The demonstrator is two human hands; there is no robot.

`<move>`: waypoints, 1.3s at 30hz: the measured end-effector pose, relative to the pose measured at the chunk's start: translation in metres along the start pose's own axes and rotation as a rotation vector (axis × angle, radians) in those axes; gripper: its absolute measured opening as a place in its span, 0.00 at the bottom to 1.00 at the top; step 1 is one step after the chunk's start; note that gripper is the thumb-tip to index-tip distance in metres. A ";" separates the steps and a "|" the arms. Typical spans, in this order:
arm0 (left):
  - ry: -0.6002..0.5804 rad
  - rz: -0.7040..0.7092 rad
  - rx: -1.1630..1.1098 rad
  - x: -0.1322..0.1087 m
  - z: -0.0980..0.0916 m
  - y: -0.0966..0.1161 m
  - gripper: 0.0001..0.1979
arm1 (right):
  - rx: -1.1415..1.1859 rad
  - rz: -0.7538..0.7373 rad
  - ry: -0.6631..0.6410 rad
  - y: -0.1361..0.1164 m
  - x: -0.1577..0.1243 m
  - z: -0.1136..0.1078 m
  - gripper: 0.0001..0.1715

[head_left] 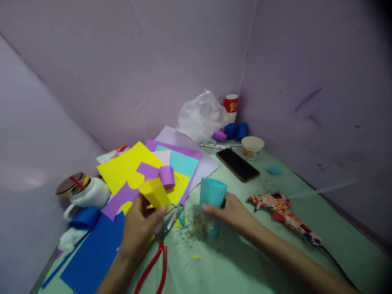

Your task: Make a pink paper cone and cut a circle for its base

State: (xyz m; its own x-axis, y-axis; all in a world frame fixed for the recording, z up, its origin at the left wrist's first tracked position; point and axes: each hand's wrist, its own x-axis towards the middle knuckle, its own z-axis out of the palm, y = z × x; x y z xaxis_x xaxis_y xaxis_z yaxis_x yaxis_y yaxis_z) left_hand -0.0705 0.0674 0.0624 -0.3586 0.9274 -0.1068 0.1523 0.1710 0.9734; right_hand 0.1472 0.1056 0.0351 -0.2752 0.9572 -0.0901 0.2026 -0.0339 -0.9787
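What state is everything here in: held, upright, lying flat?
Yellow roll: tilted, held in the left hand
Light-blue roll: held in the right hand
Red-handled scissors: handles apart
Phone: lying flat, screen dark
Paper bowl: upright
Plastic bag: crumpled
Floral glue gun: lying down; on or off, cannot tell
Yellow sheet: partly covered

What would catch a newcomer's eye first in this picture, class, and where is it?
Probably the two bright rolls at the centre: a yellow one in the left hand and a light-blue one in the right hand. Next come the red-handled scissors near the left hand, and the flower-patterned tool on the table's right side.
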 end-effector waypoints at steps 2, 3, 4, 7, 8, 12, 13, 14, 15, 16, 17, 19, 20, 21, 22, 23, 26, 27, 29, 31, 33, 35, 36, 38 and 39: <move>0.005 -0.052 -0.072 0.030 -0.014 0.008 0.25 | 0.202 0.137 -0.096 -0.021 0.031 0.001 0.18; -0.003 -0.102 -0.092 0.045 -0.018 0.010 0.21 | 0.204 0.174 -0.102 -0.028 0.047 0.004 0.18; -0.019 -0.162 -0.110 0.057 -0.020 0.009 0.17 | 0.193 0.199 -0.100 -0.032 0.063 0.009 0.17; -0.107 -0.315 -0.151 0.083 -0.017 0.002 0.08 | 0.109 0.270 -0.063 -0.030 0.102 0.030 0.17; -0.139 -0.340 -0.161 0.087 -0.014 0.000 0.06 | 0.083 0.280 -0.052 -0.026 0.111 0.037 0.18; -0.246 -0.278 -0.204 0.085 -0.003 0.001 0.11 | 0.026 0.227 -0.023 -0.020 0.122 0.052 0.20; -0.265 -0.234 -0.214 0.079 0.000 0.004 0.15 | 0.021 0.187 -0.019 -0.021 0.117 0.051 0.20; -0.277 -0.187 -0.218 0.070 0.002 0.006 0.20 | 0.018 0.141 -0.016 -0.023 0.108 0.047 0.21; -0.283 -0.143 -0.217 0.059 0.004 0.007 0.24 | 0.016 0.094 -0.014 -0.024 0.096 0.041 0.23; -0.285 -0.111 -0.209 0.044 0.007 0.006 0.27 | 0.016 0.052 -0.010 -0.025 0.081 0.034 0.25; -0.279 -0.083 -0.185 0.027 0.009 0.004 0.29 | 0.014 0.002 -0.008 -0.025 0.063 0.026 0.26; -0.262 -0.047 -0.098 -0.011 0.013 -0.009 0.27 | 0.004 -0.093 -0.005 -0.018 0.020 0.011 0.24; -0.227 0.018 0.024 -0.030 0.015 -0.017 0.25 | -0.030 -0.227 -0.017 -0.012 -0.002 0.005 0.21; -0.212 0.067 0.113 -0.048 0.017 -0.028 0.24 | -0.062 -0.301 -0.029 -0.003 -0.022 0.001 0.19; -0.261 0.092 0.212 -0.065 0.020 -0.038 0.24 | -0.075 -0.326 -0.030 0.008 -0.040 -0.002 0.19; -0.268 0.120 0.270 -0.078 0.022 -0.049 0.23 | -0.087 -0.318 -0.024 0.019 -0.056 -0.004 0.19; -0.253 0.191 0.374 -0.098 0.029 -0.070 0.23 | -0.172 -0.266 0.027 0.048 -0.081 -0.001 0.20; -0.232 0.204 0.388 -0.099 0.031 -0.074 0.23 | -0.204 -0.262 0.033 0.054 -0.084 0.001 0.21; -0.204 0.201 0.400 -0.099 0.032 -0.074 0.23 | -0.246 -0.259 0.027 0.060 -0.087 0.003 0.24; -0.217 0.178 0.398 -0.097 0.031 -0.071 0.25 | -0.268 -0.241 0.006 0.061 -0.090 0.002 0.30; -0.265 0.176 0.378 -0.098 0.027 -0.067 0.26 | -0.296 -0.226 -0.018 0.061 -0.095 -0.003 0.39; -0.316 0.174 0.340 -0.101 0.023 -0.064 0.22 | -0.312 -0.231 -0.069 0.062 -0.100 -0.009 0.45; -0.341 0.177 0.324 -0.102 0.022 -0.063 0.20 | -0.307 -0.237 -0.098 0.063 -0.103 -0.012 0.47; -0.368 0.193 0.323 -0.103 0.020 -0.061 0.16 | -0.271 -0.258 -0.148 0.066 -0.105 -0.018 0.47; -0.367 0.203 0.336 -0.104 0.020 -0.060 0.16 | -0.253 -0.269 -0.161 0.066 -0.105 -0.020 0.46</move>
State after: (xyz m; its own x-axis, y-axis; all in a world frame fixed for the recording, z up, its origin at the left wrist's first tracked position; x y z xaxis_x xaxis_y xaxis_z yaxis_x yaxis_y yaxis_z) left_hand -0.0239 -0.0322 0.0110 0.0451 0.9979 -0.0454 0.4934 0.0173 0.8696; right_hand 0.2083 0.0081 -0.0167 -0.4895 0.8644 0.1153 0.3225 0.3023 -0.8970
